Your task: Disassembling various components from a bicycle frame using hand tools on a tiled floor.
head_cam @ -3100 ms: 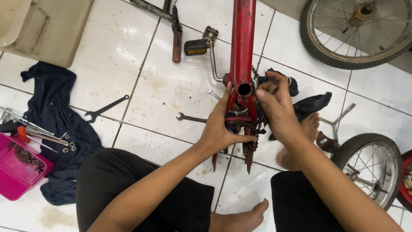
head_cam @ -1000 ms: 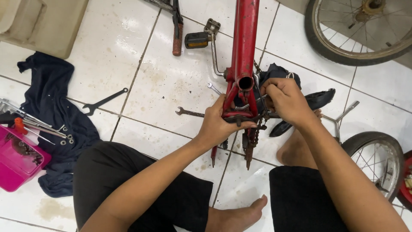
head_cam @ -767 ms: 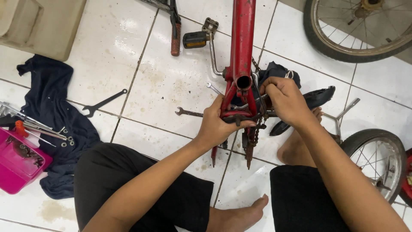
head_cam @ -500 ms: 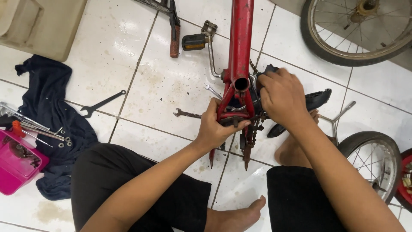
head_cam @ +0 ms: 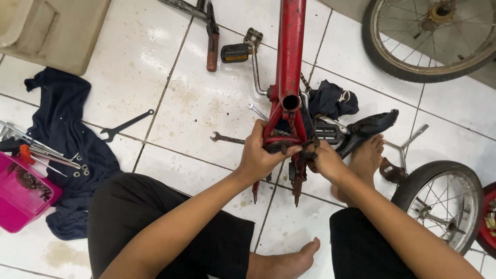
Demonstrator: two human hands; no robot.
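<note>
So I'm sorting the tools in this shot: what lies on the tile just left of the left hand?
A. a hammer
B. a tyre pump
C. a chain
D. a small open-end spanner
D: a small spanner lies flat on the white tile just left of the left hand, which grips the bottom of the red frame.

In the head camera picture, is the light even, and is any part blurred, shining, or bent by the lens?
Head view: soft, even indoor light with only faint shadows under the red bicycle frame and the forearms; mild glare on the white floor tiles; the left hand and right hand on the frame look sharp; the tile lines bow a little toward the edges, so the lens is wide.
</note>
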